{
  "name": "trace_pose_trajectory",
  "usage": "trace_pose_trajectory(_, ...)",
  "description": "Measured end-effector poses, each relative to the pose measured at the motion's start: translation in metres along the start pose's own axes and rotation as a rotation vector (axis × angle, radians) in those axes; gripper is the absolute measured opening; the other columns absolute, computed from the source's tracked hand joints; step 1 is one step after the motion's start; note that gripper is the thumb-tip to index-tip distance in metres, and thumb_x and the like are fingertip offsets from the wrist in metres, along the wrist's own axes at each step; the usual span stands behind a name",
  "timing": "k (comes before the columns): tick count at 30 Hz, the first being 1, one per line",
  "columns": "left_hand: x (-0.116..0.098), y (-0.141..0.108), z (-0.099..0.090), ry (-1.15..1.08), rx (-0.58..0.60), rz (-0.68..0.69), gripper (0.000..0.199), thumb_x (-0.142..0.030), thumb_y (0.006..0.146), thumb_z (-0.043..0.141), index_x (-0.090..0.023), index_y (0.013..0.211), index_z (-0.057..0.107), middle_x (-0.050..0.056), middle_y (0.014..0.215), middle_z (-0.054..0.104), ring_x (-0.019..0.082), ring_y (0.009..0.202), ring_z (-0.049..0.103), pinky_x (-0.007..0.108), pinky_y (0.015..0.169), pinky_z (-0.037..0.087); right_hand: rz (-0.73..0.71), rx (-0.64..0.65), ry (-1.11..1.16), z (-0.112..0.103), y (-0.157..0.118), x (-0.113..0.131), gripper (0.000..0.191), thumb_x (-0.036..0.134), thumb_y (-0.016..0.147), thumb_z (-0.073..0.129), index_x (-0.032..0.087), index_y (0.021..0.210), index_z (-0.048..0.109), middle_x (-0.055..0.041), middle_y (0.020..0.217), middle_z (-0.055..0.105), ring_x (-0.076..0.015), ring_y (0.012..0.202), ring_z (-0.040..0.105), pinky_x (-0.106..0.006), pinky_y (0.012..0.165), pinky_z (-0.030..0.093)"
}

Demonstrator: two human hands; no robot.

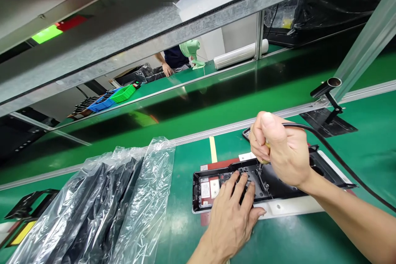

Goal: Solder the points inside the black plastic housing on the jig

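Observation:
A long black plastic housing (272, 192) lies in a white and red fixture (291, 207) on the green bench. My left hand (233, 210) rests on the housing's left part with its fingers spread, holding nothing. My right hand (280, 148) is a fist around a yellowish tool with a black cable (334, 152) running off to the right. The tool is mostly hidden by the fingers; its tip points down at the middle of the housing. A white label (205, 189) shows at the housing's left end.
Clear plastic bags with dark parts (102, 210) lie at the left. A metal tube holder (329, 86) stands at the right. Beyond the conveyor (198, 107) are a green fan (192, 49), a white roll (239, 54), green and blue bins (123, 93) and a person's hand. A metal shelf beam crosses above.

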State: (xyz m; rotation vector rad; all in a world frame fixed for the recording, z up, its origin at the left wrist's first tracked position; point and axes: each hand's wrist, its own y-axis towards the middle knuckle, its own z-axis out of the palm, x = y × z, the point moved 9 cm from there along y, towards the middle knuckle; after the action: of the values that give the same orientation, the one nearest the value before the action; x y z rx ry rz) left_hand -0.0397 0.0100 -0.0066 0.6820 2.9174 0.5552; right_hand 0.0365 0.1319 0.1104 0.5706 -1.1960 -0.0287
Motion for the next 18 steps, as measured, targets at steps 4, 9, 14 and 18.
trace_pose_trajectory(4,0.001,-0.001,0.003,0.013,0.025,-0.01,0.05,-0.048,0.105,0.045,-0.014,0.14,0.058,0.014,0.145,0.058,0.034,0.133,0.054,0.049,0.099,0.058,0.001,0.007,0.022,0.0,0.0,-0.002,0.048,0.045,0.103,0.047,0.019,0.063,0.043,0.0044,0.057,0.038,-0.0056,0.047,0.035,-0.023,0.041,0.028)
trace_pose_trajectory(9,-0.001,-0.002,0.002,0.051,-0.016,0.022,0.051,-0.049,0.105,0.043,-0.014,0.137,0.06,0.014,0.144,0.06,0.033,0.128,0.058,0.046,0.096,0.059,-0.003,0.007,0.032,-0.002,0.0,-0.006,0.045,0.045,0.103,0.047,0.02,0.066,0.043,0.0055,0.057,0.037,-0.0062,0.045,0.033,-0.023,0.041,0.026)
trace_pose_trajectory(14,0.007,-0.009,0.011,0.123,-0.123,0.164,0.048,-0.049,0.104,0.046,-0.018,0.138,0.061,0.012,0.139,0.063,0.028,0.123,0.063,0.037,0.093,0.059,-0.02,-0.004,-0.079,-0.001,-0.002,-0.008,0.048,0.052,0.102,0.044,0.022,0.064,0.041,0.0051,0.055,0.036,-0.0082,0.047,0.033,-0.025,0.043,0.027)
trace_pose_trajectory(18,0.016,-0.015,0.021,0.128,-0.351,0.315,0.048,-0.053,0.104,0.045,-0.024,0.139,0.06,0.008,0.123,0.072,0.021,0.107,0.07,0.029,0.091,0.058,-0.031,0.011,-0.179,0.001,-0.002,-0.008,0.051,0.056,0.102,0.04,0.023,0.063,0.04,0.0038,0.056,0.037,-0.0098,0.05,0.034,-0.027,0.047,0.03)
